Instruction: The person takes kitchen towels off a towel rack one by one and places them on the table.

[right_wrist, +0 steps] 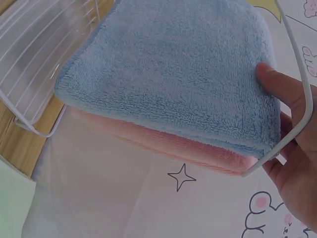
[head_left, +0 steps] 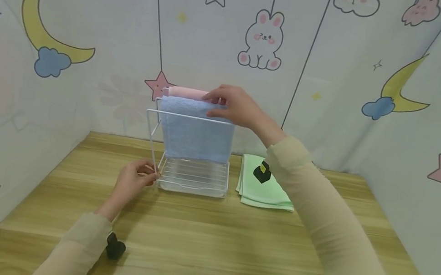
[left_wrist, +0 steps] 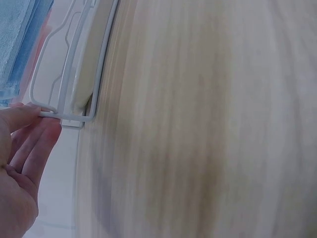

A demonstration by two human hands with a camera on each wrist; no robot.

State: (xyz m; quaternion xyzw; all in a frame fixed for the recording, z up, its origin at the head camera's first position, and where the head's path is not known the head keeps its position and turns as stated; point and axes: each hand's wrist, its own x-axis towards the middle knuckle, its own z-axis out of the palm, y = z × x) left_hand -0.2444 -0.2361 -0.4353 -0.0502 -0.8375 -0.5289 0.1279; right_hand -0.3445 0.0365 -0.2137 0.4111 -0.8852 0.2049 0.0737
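A white wire rack (head_left: 190,117) with a tray at its base stands on the wooden table. Over its middle bar hangs a folded light-blue towel (head_left: 197,137); behind that, a pink towel (head_left: 186,92) hangs on the back bar. My left hand (head_left: 132,179) pinches the rack's lower left wire, as the left wrist view confirms with the fingertips on that wire (left_wrist: 72,117). Up at the right end of the bars, my right hand (head_left: 237,105) pinches the blue towel. In the right wrist view its thumb lies on the towel's face (right_wrist: 188,64), other fingers behind.
A folded pale-green towel (head_left: 259,192) lies on the table (head_left: 191,239) to the right of the rack, partly hidden by my right forearm. White cloth walls (head_left: 336,69) printed with moons, stars and a rabbit rise behind and on both sides.
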